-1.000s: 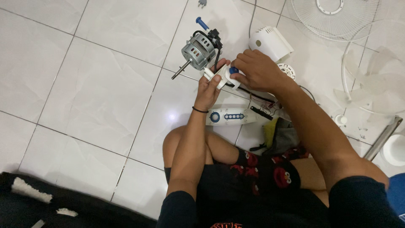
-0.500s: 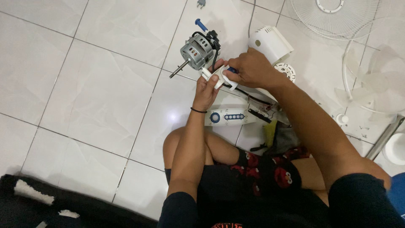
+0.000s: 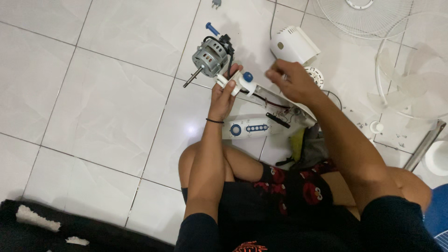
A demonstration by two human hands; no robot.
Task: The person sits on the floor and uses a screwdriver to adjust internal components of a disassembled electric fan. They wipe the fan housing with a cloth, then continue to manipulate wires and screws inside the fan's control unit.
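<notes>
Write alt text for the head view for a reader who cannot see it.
A person sitting on a white tiled floor holds a white plastic fan neck bracket with a blue knob in the left hand, its grey metal motor attached. The right hand hovers beside it, fingers pinched. A white control panel, rear housing and wire grille lie around.

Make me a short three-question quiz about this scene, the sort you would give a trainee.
1. True or false: the left hand rests on the white bracket beside the fan motor.
2. What lies on the floor tiles just right of the left wrist?
A. a control panel with blue buttons
B. a hammer
C. a roll of tape
3. Is the right hand touching the white motor cover?

Key: 1 true. 2 A, the control panel. 3 No, it is raised in front of it, fingers pinched together.
</notes>
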